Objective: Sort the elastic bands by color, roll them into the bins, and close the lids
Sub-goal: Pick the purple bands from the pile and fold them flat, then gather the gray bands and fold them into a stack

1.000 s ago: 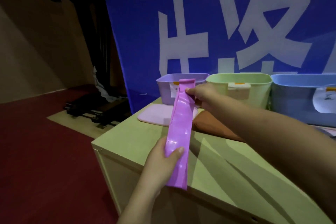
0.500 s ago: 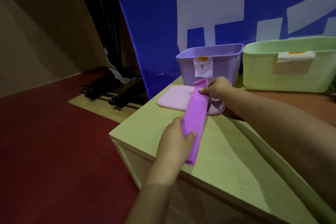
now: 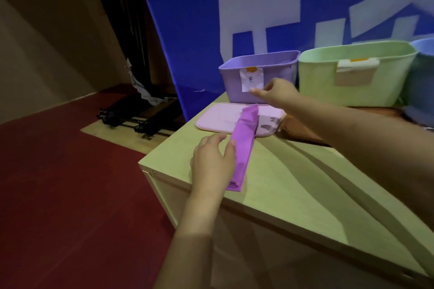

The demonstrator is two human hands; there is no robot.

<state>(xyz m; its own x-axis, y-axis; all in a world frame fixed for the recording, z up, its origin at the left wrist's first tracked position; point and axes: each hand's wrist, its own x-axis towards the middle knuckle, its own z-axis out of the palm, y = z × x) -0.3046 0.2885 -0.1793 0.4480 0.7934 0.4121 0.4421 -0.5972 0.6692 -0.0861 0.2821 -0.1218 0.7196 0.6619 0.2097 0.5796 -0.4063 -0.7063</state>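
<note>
Near the table's (image 3: pixel 293 195) left edge, purple elastic band (image 3: pixel 244 145) lies flat, far end on pink lid (image 3: pixel 216 118). Left hand (image 3: pixel 212 164) presses it, fingers loose; right hand (image 3: pixel 277 92) hovers open, empty. Roll tight from near end.

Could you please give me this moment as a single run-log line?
purple band: flat on table, far end on pink lid | left hand: at near end | right hand: open, off band | purple bin: lid off

Both forearms and hands (image 3: pixel 212 162) are bare.
</note>
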